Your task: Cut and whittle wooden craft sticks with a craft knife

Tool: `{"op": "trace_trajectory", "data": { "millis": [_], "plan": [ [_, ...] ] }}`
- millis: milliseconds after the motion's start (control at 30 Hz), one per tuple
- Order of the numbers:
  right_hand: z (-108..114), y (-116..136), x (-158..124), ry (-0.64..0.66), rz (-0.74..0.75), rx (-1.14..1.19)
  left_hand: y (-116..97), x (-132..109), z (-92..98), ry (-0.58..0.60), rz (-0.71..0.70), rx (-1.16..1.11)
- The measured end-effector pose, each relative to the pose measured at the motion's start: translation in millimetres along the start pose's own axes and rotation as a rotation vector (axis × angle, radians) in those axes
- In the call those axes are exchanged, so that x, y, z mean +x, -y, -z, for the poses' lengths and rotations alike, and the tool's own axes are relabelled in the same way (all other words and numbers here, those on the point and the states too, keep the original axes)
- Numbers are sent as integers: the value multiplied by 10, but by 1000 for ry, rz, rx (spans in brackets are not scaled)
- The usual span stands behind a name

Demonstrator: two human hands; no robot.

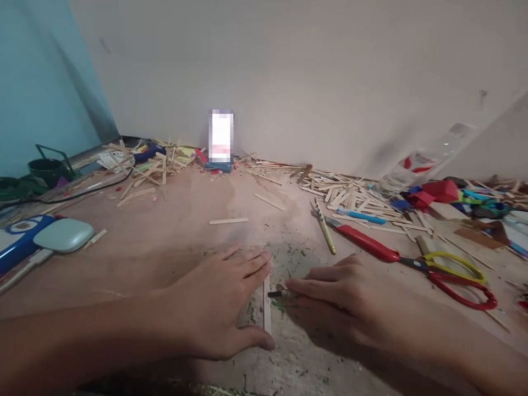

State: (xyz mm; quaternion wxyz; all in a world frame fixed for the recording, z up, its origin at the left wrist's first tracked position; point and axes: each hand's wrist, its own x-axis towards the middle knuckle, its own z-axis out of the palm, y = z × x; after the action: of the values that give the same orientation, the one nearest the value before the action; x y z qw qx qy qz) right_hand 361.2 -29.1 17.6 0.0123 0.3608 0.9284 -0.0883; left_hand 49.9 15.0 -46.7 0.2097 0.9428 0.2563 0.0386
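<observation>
- Wooden craft stick [267,308] lies flat on the plywood tabletop [173,236], running away from the person, between both hands.
- Left hand [220,302] lies spread flat, fingers open, pressing down just beside the stick's left edge.
- Right hand [350,300] pinches a small dark-tipped blade [275,294], its tip touching the stick.
- Red-handled scissors [412,261] and a yellow pencil [324,226] lie near, to the right.
- Loose sticks [355,201] are heaped along the wall.

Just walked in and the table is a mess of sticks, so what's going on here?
A person's left hand lies flat, pressing a craft stick onto the table. The right hand holds a small blade with its tip at the stick. Scissors and a pencil lie just beyond, and loose sticks are piled by the wall.
</observation>
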Motion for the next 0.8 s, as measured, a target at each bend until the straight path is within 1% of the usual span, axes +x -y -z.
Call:
{"op": "trace_trajectory", "data": {
  "millis": [200, 333, 433, 500, 567, 700, 800],
  "plan": [
    [-186, -144, -70, -54, 10, 83, 25, -2, -25, -27, -39, 27],
    [-246, -169, -89, -113, 48, 84, 49, -32, -121, -105, -48, 62],
    [-259, -155, -61, -123, 51, 104, 102, -47, -163, -182, -67, 86],
    [-260, -146, -42, -129, 44, 114, 154, -47, -138, -242, -116, 116],
    [-258, -147, -33, -136, 38, 125, 213, -36, -85, -289, -197, 150],
    [-261, -167, -44, -146, 27, 162, 306, 4, -10, -312, -365, 177],
    [-254, -166, -48, -157, 2, 206, 328, 22, -1, -329, -384, 172]
  ]
}}
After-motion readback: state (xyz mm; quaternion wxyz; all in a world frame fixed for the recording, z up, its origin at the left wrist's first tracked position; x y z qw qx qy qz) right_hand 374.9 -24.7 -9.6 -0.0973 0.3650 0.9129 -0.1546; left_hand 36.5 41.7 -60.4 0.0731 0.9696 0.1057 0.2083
